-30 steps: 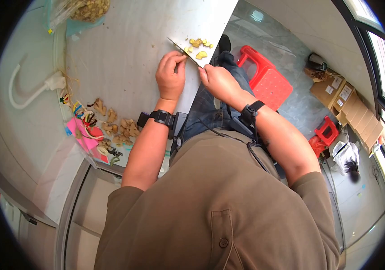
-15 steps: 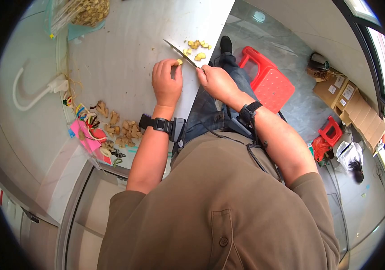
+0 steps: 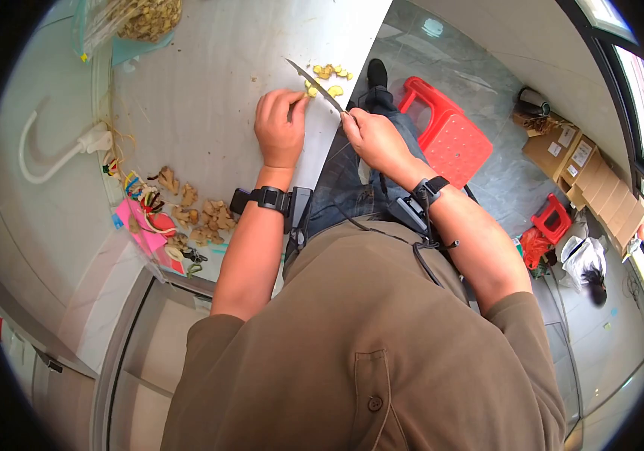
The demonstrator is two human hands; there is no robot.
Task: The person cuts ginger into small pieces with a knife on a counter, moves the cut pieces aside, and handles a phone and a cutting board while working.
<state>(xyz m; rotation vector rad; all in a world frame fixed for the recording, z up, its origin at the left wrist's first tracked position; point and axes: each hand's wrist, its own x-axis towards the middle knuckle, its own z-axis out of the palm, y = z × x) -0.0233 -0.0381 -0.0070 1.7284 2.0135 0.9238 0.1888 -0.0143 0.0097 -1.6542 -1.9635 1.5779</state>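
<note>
A knife [image 3: 313, 81] with a dark, narrow blade is in my right hand [image 3: 373, 137], its fingers wrapped round the handle and its tip pointing up and left. My left hand [image 3: 280, 129] is closed in a pinch on a small piece of ginger [image 3: 311, 92], just left of the blade. Several yellow ginger slices [image 3: 329, 72] lie beyond the blade near the table's right edge. Unsliced ginger [image 3: 213, 220] is piled at the table's lower left.
The pale table [image 3: 201, 98] bears a clear bag of ginger pieces [image 3: 149, 19] at the upper left and coloured cords [image 3: 158, 218] at the lower left. A red stool [image 3: 453, 143] and cardboard boxes [image 3: 592, 177] stand on the floor at right.
The knife and my right hand have moved slightly right. My left hand's fingertips have shifted up and right, close to the slices.
</note>
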